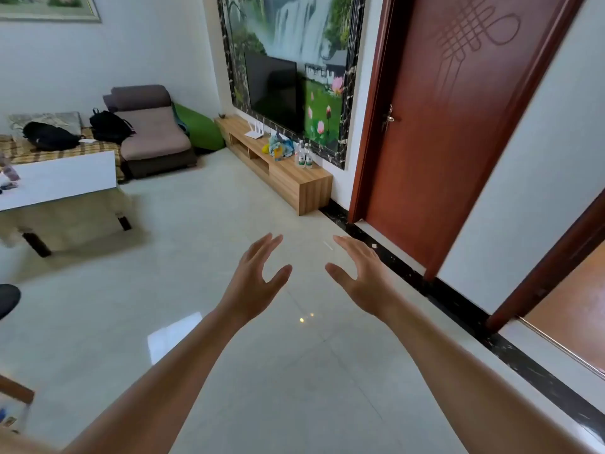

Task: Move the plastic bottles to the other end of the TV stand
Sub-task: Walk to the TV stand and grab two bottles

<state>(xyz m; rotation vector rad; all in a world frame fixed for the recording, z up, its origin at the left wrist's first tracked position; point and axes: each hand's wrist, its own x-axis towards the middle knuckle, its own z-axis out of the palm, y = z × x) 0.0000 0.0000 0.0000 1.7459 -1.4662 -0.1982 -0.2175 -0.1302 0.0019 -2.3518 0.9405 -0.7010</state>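
Two clear plastic bottles (pixel 304 155) with green labels stand upright close together near the right, nearer end of the low wooden TV stand (pixel 294 181). My left hand (pixel 258 276) and my right hand (pixel 360 273) are both stretched out over the tiled floor, fingers spread, palms facing each other, holding nothing. They are well short of the stand and the bottles.
A colourful toy (pixel 278 147) and a white router (pixel 255 131) sit further left on the stand, under the TV (pixel 271 90). A red-brown door (pixel 442 126) is to the right. A white coffee table (pixel 55 181), sofa and green beanbag (pixel 199 129) lie left.
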